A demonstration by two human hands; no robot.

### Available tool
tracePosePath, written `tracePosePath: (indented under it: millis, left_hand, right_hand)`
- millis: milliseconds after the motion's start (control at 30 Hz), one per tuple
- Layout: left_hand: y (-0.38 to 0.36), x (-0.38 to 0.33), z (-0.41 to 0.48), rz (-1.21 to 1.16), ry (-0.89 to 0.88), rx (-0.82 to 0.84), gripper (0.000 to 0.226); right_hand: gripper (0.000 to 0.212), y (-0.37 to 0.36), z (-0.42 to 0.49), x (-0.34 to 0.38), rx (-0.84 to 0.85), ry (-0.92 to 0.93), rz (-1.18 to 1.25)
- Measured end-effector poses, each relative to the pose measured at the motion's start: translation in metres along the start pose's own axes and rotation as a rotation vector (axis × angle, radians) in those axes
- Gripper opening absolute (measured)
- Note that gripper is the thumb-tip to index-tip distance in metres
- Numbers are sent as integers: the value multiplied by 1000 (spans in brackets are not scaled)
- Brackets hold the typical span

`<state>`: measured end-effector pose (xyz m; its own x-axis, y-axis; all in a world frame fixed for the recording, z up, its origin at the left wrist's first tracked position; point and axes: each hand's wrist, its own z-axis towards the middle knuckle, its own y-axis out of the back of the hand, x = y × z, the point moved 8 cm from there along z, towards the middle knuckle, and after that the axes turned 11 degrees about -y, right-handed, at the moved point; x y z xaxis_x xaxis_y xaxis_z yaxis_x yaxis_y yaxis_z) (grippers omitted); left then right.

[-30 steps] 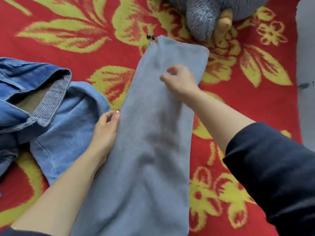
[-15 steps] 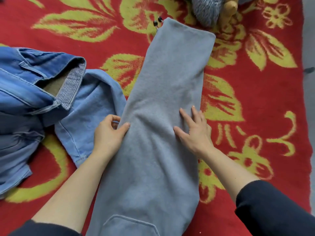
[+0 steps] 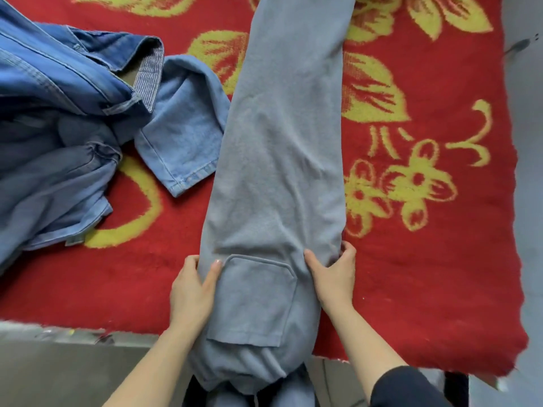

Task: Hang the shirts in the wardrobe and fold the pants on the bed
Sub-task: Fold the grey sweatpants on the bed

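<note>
A pair of grey-blue sweatpants (image 3: 279,171) lies lengthwise on the red blanket (image 3: 440,259), legs folded one on the other, a patch pocket facing up near me. The waist end hangs over the bed's near edge. My left hand (image 3: 192,292) grips the pants' left edge beside the pocket, thumb on top. Over on the right edge, my right hand (image 3: 333,276) grips the cloth at the same height, fingers curled round the fold. Crumpled blue denim clothes (image 3: 73,118) lie to the left, one cuff touching the pants.
The red blanket with yellow flowers covers the bed; its near edge (image 3: 88,326) runs just below my hands, with grey floor (image 3: 73,374) beyond it. Grey floor (image 3: 526,142) also shows past the blanket's right edge.
Both hands slid down the pants toward me, from mid-leg to the pocket, and now grip the edges. My view dropped; the plush toy at the top is out of sight.
</note>
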<state>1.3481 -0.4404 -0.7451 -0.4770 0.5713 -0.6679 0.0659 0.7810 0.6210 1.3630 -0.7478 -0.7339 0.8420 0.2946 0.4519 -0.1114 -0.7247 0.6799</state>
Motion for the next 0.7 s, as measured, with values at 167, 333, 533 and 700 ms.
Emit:
tracePosePath:
  millis: [167, 333, 533, 700]
  left_hand:
    - [-12, 32, -34, -1, 54, 208, 31]
    - [-21, 47, -66, -164, 112, 438, 31]
    - [-21, 39, -120, -109, 87, 443, 16]
    - [-32, 49, -198, 22, 303, 637, 45]
  right_hand:
    - [34, -19, -35, -60, 269, -121, 88]
    - [23, -34, -69, -101, 595, -128, -14]
    - [12, -5, -91, -124, 651, -85, 20]
    - [31, 36, -119, -187, 706, -252, -102]
